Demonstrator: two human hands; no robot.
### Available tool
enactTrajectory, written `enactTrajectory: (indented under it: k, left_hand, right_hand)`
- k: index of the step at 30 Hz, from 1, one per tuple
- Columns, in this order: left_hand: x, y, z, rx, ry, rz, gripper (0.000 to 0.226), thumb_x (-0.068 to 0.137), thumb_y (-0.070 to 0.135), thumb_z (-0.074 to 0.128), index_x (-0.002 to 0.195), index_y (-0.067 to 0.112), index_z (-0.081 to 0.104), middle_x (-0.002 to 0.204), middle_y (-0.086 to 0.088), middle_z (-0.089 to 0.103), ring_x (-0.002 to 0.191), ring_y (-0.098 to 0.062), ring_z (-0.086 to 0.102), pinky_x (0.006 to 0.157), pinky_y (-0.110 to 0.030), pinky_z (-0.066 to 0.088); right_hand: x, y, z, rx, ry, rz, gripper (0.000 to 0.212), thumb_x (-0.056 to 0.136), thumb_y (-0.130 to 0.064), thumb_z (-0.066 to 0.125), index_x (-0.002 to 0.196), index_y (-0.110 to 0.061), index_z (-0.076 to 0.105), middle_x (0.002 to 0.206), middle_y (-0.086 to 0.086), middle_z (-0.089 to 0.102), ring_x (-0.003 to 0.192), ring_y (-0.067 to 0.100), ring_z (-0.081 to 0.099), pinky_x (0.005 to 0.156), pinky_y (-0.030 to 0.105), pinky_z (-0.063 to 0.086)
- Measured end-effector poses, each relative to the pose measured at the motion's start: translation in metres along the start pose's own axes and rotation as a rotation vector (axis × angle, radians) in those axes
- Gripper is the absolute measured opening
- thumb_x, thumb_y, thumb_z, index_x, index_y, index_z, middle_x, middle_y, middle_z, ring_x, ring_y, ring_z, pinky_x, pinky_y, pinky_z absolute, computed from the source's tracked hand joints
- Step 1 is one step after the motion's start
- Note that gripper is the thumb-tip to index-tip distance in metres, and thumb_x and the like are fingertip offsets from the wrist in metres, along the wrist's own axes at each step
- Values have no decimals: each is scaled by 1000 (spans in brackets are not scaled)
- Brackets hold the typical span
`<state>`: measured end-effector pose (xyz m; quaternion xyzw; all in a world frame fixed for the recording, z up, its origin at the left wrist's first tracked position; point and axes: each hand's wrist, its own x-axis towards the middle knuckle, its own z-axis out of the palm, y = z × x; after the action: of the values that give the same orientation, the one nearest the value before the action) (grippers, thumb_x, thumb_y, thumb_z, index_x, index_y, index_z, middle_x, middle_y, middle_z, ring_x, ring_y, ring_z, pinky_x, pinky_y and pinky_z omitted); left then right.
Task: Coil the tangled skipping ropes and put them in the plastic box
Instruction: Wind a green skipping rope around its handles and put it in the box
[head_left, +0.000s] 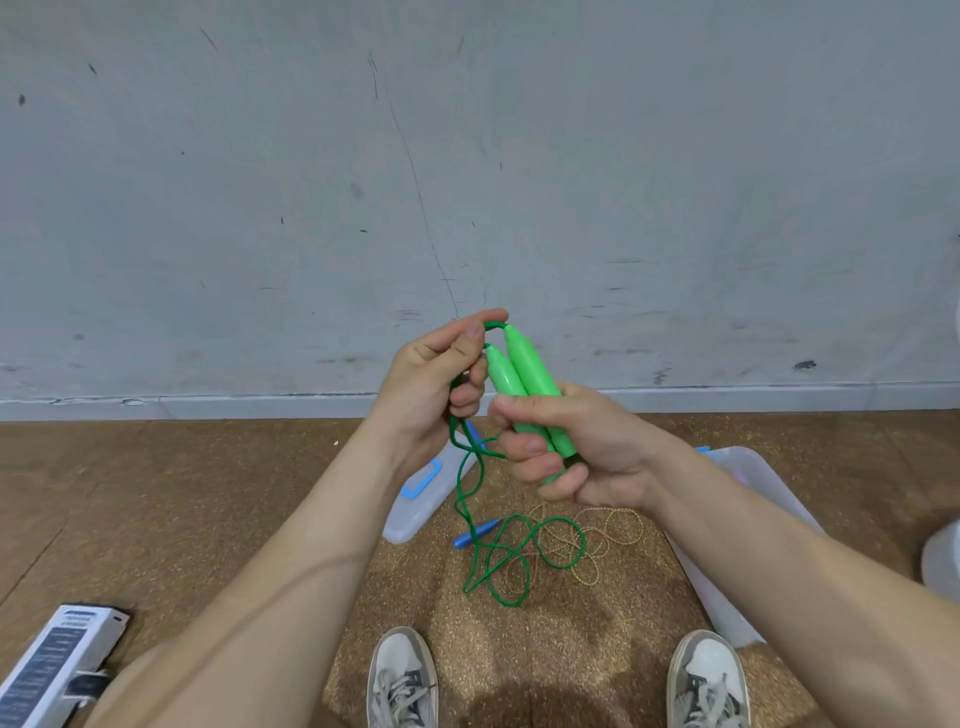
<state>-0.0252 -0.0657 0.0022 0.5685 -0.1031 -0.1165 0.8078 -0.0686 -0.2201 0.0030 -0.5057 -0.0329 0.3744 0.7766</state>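
Note:
My right hand (571, 452) grips the two bright green handles (524, 379) of a skipping rope, side by side and pointing up and to the left. My left hand (431, 379) pinches the green cord (467, 499) close to the handle tips. The rest of that cord hangs down and lies in loose loops on the floor. Under it lies a tangled yellow-brown rope (597, 540) with a blue handle (475, 534). The clear plastic box (737, 582) stands on the floor at the right, partly hidden by my right forearm.
The box's clear lid (415, 506) with blue clips lies on the floor behind my left wrist. A white carton (57, 660) sits at the bottom left. My two grey shoes (402, 680) stand on the brown floor below. A grey wall rises close in front.

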Motion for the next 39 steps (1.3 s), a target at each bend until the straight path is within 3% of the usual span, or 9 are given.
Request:
enactTrajectory:
  k: [5,8,11,14,19,25,30,35,39]
  left_hand:
    - [-5,-23,12,161,63,-34,20,100,13,42,107,15,61,66,2,58,51,-5,50,50,-18,38]
    - [-10,-29,13,913,-5,74,23,94,0,44,106,18,54,69,7,64,67,-11,60,58,-20,43]
    - [-13,-22,10,1884,-184,110,60,86,1,43,141,17,28,94,-9,65,86,-36,61,61,-35,38]
    - [-19,-13,25,2168,-310,291,36,86,2,45,120,12,48,105,-8,62,95,-30,62,64,-33,33]
    - [-16,-15,23,1891,-401,353,11,81,7,54,84,16,61,92,-7,68,89,-28,62,66,-33,41]
    - [-19,-1,12,1306,-323,104,17,77,14,74,91,20,67,82,2,71,79,-12,63,76,-27,48]
    - [-16,12,3,1253,-207,55,15,69,30,82,81,22,77,72,4,71,71,-10,62,71,-29,48]
    - [-15,16,-6,905,-277,-68,12,70,24,78,80,17,77,74,-5,74,70,-8,63,73,-31,52]
    - [-15,17,-10,799,-287,-99,13,75,25,72,63,23,75,57,-11,63,54,-11,51,55,-22,42]
  right_hand:
    - [-1,-4,4,254,-24,-46,15,85,-30,55,77,-18,52,59,-4,38,46,2,37,30,7,20]
    - [7,-2,-4,171,155,-68,14,89,-20,56,79,-17,47,60,-1,39,45,5,37,29,10,18]
    - [19,4,-21,-406,543,-79,20,91,-11,52,74,-18,43,56,2,38,42,12,34,37,14,17]
    - [29,9,-37,-1117,754,-66,21,85,-19,57,67,-14,47,62,9,51,59,28,51,48,28,32]
    - [34,22,-38,-1646,590,19,20,87,-31,55,90,-12,60,108,18,65,103,36,60,68,29,37]
    - [17,14,-28,-1499,256,36,35,86,-56,59,107,-28,60,109,3,65,105,20,58,90,31,46]
    - [8,2,-23,-1559,178,95,57,81,-68,51,87,-12,60,80,8,63,76,26,59,73,38,49]
    - [-4,-11,-10,-1553,138,86,43,85,-53,59,86,-10,61,67,3,54,62,18,49,63,35,41]
    - [-12,-16,1,-1549,103,53,38,86,-48,60,90,-10,61,65,0,52,59,13,46,60,31,38]
